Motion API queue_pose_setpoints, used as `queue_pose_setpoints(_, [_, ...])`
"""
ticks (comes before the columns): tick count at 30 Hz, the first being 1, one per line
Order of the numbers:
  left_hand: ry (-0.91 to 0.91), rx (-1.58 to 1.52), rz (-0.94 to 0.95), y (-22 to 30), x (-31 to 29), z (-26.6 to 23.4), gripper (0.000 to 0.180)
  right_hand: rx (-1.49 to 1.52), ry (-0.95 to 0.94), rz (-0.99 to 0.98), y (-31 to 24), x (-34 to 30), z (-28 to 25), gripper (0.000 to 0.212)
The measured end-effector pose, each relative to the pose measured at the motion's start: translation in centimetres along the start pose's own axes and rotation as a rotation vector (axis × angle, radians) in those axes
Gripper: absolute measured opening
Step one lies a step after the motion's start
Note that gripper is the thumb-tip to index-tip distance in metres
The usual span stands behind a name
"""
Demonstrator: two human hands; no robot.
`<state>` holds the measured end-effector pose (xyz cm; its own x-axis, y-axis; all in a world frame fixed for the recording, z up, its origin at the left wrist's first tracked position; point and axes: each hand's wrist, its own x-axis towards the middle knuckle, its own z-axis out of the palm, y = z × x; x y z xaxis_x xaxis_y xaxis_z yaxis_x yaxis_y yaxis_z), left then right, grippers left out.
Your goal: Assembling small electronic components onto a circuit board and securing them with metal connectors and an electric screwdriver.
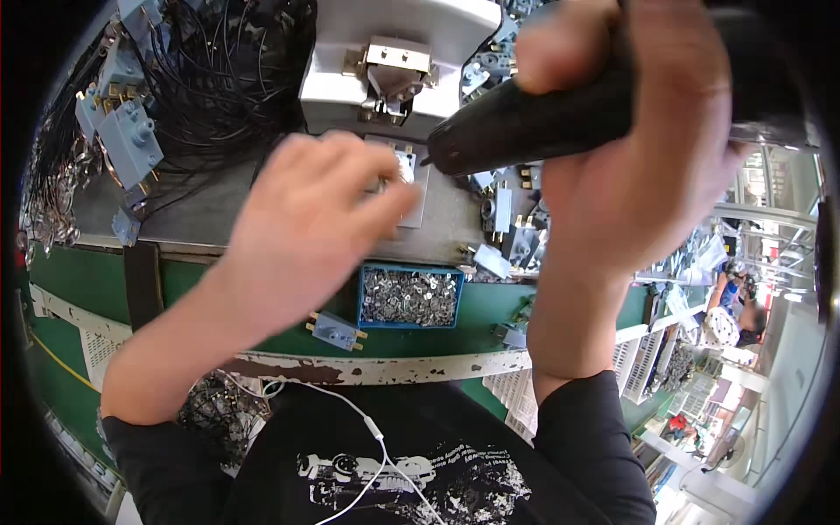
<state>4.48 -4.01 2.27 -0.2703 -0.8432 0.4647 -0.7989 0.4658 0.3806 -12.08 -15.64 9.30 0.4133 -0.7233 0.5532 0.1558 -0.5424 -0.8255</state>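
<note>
My right hand (639, 166) is wrapped round a black electric screwdriver (516, 131). Its thin bit points left, just right of a small light-coloured part (407, 166) on a metal plate (413, 214). Over that plate my left hand (311, 206) has its fingers curled and its thumb close to the forefinger. Whatever lies between those fingertips is mostly hidden and slightly blurred. Directly behind the plate stands a grey machine (337, 87) with a metal clamp-like fixture (398, 59) on its front.
A blue tray (360, 297) of small metal pieces sits at the bench's near side. Beside it lies a grey switch-like block (335, 332) with brass terminals. More grey blocks (500, 214) cluster to the right. Black wires (210, 96) and a larger grey block (131, 140) are at left.
</note>
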Motion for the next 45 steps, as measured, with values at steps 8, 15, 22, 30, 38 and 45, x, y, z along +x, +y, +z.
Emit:
queue_pose_setpoints(8, [-0.499,0.053,0.224,4.2,-3.6,3.2,0.010,0.105,0.084,-0.005,-0.8,0.7,0.1,0.037])
queue_pose_setpoints(15, [-0.422,-0.110,0.134,4.5,-3.8,3.7,0.008,0.181,0.162,-0.056,0.0,4.1,5.1,0.051])
queue_pose_setpoints(22, [-0.389,-0.254,0.045,4.2,-3.1,2.4,0.013,0.255,0.212,-0.042,-0.7,4.0,7.3,0.065])
queue_pose_setpoints(30, [-0.259,-0.269,0.000,3.0,-2.0,-0.1,0.018,0.325,0.120,0.090,-0.8,5.4,7.2,0.065])
queue_pose_setpoints(38, [0.055,-0.020,-0.133,0.0,-0.4,-0.8,0.014,0.236,-0.008,-0.522,0.2,5.0,3.8,0.039])
queue_pose_setpoints(45, [0.037,-0.013,-0.128,-0.5,-0.3,0.8,0.016,0.167,-0.106,-0.242,-2.1,1.6,0.8,0.019])
